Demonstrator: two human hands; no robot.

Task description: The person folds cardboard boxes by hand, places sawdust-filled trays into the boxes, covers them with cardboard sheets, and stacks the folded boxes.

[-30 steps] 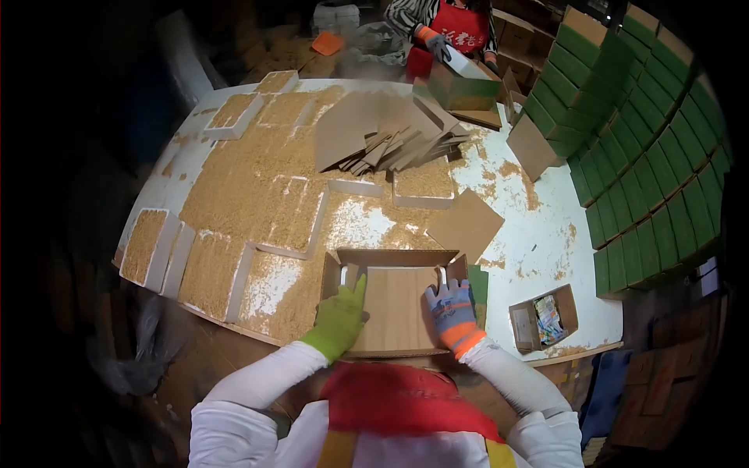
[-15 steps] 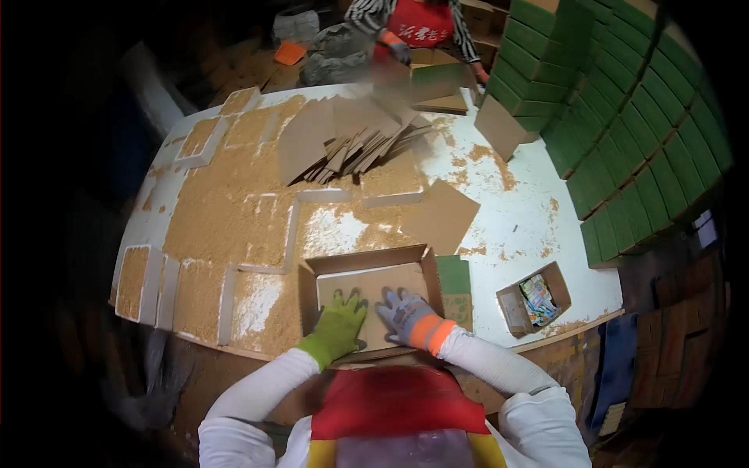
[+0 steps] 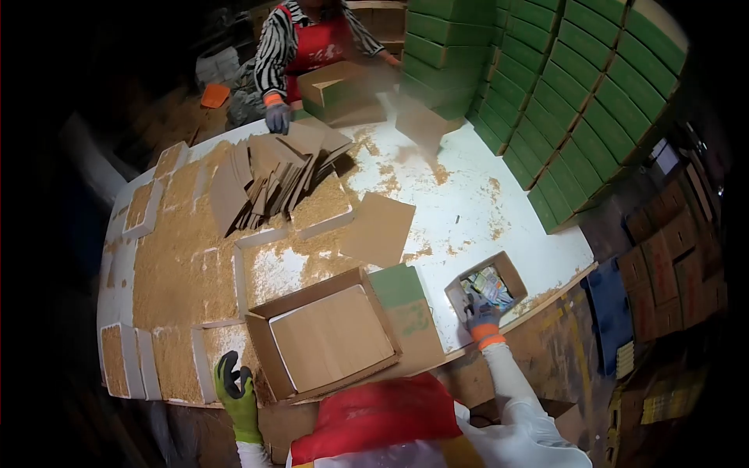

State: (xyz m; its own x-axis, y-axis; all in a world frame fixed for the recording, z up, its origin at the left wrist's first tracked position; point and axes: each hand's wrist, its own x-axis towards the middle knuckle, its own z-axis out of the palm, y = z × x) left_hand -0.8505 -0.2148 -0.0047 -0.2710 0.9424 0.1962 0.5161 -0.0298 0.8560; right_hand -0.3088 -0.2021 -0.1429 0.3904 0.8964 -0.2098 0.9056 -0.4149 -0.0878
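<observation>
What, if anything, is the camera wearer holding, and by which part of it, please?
The left hand holds nothing. The right hand is at the small box of packets, but whether it grips anything there cannot be told.

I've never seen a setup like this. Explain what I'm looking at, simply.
There is no machine here: a person works with gloved hands. The camera sits on that person's head, looking forward and down.

The white table is partly covered with brown, crumbly material. On it lie a heap of cardboard sheets and, at the near edge, an open box with a flat piece of cardboard inside. Green boxes stand stacked on the right, and another person stands across the table.

The left hand, in green, is beside the open box and holds nothing visible. The right hand, in grey and orange, is at a small box of packets; whether it grips one is unclear.
</observation>
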